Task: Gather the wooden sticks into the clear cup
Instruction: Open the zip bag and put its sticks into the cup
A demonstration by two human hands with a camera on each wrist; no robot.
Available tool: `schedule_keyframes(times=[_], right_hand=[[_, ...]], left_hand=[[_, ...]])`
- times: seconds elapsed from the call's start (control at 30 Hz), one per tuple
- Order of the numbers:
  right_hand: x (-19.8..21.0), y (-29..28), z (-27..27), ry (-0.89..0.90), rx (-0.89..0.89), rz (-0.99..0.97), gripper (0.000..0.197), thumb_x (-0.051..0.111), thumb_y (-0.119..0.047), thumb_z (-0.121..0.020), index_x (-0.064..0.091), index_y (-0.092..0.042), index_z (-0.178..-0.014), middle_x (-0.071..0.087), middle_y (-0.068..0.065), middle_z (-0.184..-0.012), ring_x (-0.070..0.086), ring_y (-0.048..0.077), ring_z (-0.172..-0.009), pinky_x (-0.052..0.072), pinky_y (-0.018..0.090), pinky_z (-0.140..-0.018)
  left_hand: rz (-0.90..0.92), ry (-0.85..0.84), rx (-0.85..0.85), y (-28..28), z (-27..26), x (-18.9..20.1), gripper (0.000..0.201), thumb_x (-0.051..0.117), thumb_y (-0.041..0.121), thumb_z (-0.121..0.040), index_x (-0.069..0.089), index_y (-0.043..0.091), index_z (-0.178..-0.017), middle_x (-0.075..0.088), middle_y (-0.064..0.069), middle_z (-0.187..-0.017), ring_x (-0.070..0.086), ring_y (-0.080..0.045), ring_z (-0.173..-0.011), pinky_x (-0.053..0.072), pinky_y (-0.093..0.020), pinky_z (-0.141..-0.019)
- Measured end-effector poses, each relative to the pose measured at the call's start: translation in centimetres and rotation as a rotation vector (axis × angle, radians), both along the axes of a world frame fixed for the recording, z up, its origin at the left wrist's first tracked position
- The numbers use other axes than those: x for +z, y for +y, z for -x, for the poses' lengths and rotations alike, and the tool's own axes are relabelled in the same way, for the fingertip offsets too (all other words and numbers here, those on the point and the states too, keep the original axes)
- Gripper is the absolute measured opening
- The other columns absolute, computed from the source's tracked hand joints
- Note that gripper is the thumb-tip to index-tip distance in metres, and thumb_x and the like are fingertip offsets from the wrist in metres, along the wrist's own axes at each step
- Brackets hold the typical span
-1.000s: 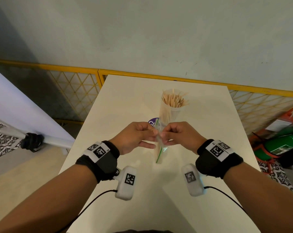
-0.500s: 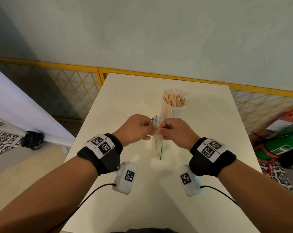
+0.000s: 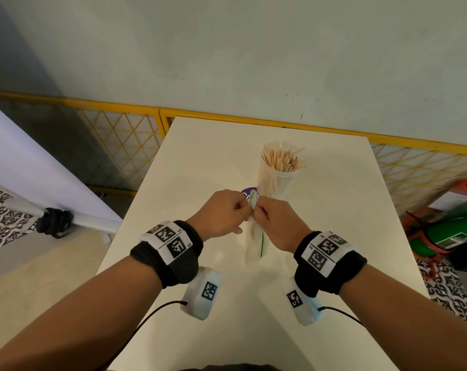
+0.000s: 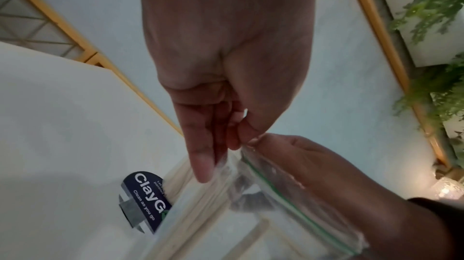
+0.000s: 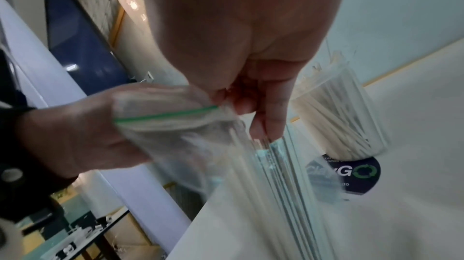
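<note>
1. My left hand and right hand meet knuckle to knuckle above the middle of the white table. Their fingertips hide most of the top edge of a clear zip bag with a green seal line.
2. In both wrist views the bag is blurred. I can make out long pale wooden sticks inside it, but not how many.
3. Each hand pinches one side of the bag's mouth between thumb and curled fingers — the left little finger sticks out straighter.
4. The clear cup stands upright just beyond my hands, packed with more sticks fanning above its rim. A dark round sticker lies on the table at its base, partly covered by the bag.
5. The table has open room to the left, right and near side. Its far edge meets a yellow mesh rail — the bag's bottom looks close to the tabletop, contact unclear.
</note>
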State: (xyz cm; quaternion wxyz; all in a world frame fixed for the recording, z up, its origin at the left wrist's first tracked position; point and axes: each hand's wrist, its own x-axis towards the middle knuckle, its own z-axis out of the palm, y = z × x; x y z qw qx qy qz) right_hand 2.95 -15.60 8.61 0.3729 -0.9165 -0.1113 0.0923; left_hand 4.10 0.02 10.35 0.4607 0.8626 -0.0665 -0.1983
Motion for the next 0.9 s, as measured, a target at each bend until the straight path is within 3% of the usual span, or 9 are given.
schedule_keyframes(times=[0.1, 0.2, 0.3, 0.43, 0.53, 0.63, 0.73, 0.8, 0.9], right_hand=[[-0.1, -0.7, -0.3, -0.077, -0.107, -0.097, 0.020, 0.057, -0.020, -0.090, 0.050, -0.012, -0.074, 0.050, -0.002, -0.067, 0.044, 0.011, -0.058, 0.038, 0.015, -0.055], [0.5, -1.1, -0.5, -0.105, -0.106, -0.146, 0.017, 0.067, -0.024, -0.083, 0.060, -0.010, -0.078, 0.062, 0.006, -0.078, 0.057, 0.019, -0.069, 0.050, 0.025, -0.066], [1.0, -1.0, -0.4, 0.010, -0.037, -0.156, 0.020, 0.069, -0.028, -0.083, 0.066, -0.008, -0.085, 0.063, 0.004, -0.077, 0.054, 0.012, -0.067, 0.044, 0.019, -0.064], [0.9, -1.1, -0.6, 0.103, -0.017, -0.237, 0.030, 0.068, -0.024, -0.085, 0.058, 0.001, -0.070, 0.045, 0.003, -0.060, 0.041, 0.013, -0.057, 0.040, 0.024, -0.059], [1.3, -1.7, -0.6, 0.248, -0.027, -0.435, 0.036, 0.060, -0.021, -0.091, 0.063, 0.013, -0.082, 0.052, 0.012, -0.067, 0.050, 0.019, -0.066, 0.053, 0.033, -0.075], [1.5, -1.4, -0.5, 0.182, 0.027, -0.299, 0.034, 0.054, -0.021, -0.094, 0.063, 0.002, -0.071, 0.052, 0.007, -0.062, 0.048, 0.015, -0.061, 0.047, 0.031, -0.067], [1.3, -0.9, -0.4, -0.054, 0.030, 0.022, 0.039, 0.045, -0.023, -0.096, 0.042, -0.013, -0.059, 0.041, -0.002, -0.056, 0.038, 0.015, -0.054, 0.034, 0.032, -0.056], [1.0, -1.5, -0.8, -0.132, -0.072, 0.051, 0.041, 0.042, -0.021, -0.097, 0.030, -0.019, -0.057, 0.037, -0.003, -0.054, 0.034, 0.014, -0.051, 0.029, 0.032, -0.054], [0.6, -2.0, -1.2, -0.149, -0.017, 0.121, 0.039, 0.043, -0.022, -0.096, 0.028, -0.022, -0.060, 0.035, -0.006, -0.059, 0.032, 0.010, -0.052, 0.027, 0.025, -0.050]], left_hand=[[0.047, 0.002, 0.034, 0.2, -0.1, -0.2, 0.024, 0.051, 0.015, -0.095, 0.068, -0.002, -0.093, 0.065, -0.009, -0.089, 0.065, -0.025, -0.085, 0.060, -0.033, -0.072], [0.046, -0.065, 0.026, 0.3, 0.2, 0.0, 0.025, 0.054, 0.021, -0.097, 0.071, 0.002, -0.095, 0.058, -0.003, -0.087, 0.052, -0.018, -0.079, 0.044, -0.023, -0.068], [0.052, -0.103, -0.018, 0.3, 0.3, 0.3, 0.028, 0.053, 0.022, -0.097, 0.070, 0.000, -0.091, 0.052, -0.011, -0.087, 0.045, -0.020, -0.079, 0.036, -0.015, -0.065], [0.035, -0.114, -0.034, 0.5, -0.1, 0.3, 0.028, 0.052, 0.025, -0.097, 0.067, 0.000, -0.095, 0.055, -0.013, -0.099, 0.049, -0.017, -0.087, 0.039, -0.026, -0.080], [0.040, -0.107, -0.024, 0.9, -0.3, 0.3, 0.025, 0.054, 0.024, -0.096, 0.064, 0.001, -0.094, 0.055, -0.009, -0.096, 0.049, -0.015, -0.085, 0.041, -0.029, -0.081], [0.026, -0.106, -0.025, 0.6, -0.1, 0.1, 0.029, 0.054, 0.022, -0.094, 0.059, -0.006, -0.088, 0.054, -0.015, -0.090, 0.048, -0.015, -0.078, 0.039, -0.030, -0.074], [-0.089, -0.215, 0.023, 0.0, 0.0, -0.2, 0.032, 0.052, 0.017, -0.091, 0.045, 0.003, -0.063, 0.044, -0.005, -0.072, 0.042, -0.016, -0.064, 0.035, -0.030, -0.062], [-0.127, -0.253, 0.099, 0.4, -0.3, -0.7, 0.033, 0.054, 0.018, -0.090, 0.044, 0.004, -0.062, 0.047, -0.008, -0.072, 0.051, -0.025, -0.064, 0.040, -0.039, -0.062], [-0.274, -0.329, 0.108, 1.4, -0.6, -1.1, 0.032, 0.058, 0.020, -0.086, 0.044, 0.007, -0.060, 0.044, -0.004, -0.069, 0.048, -0.025, -0.063, 0.037, -0.032, -0.056]])
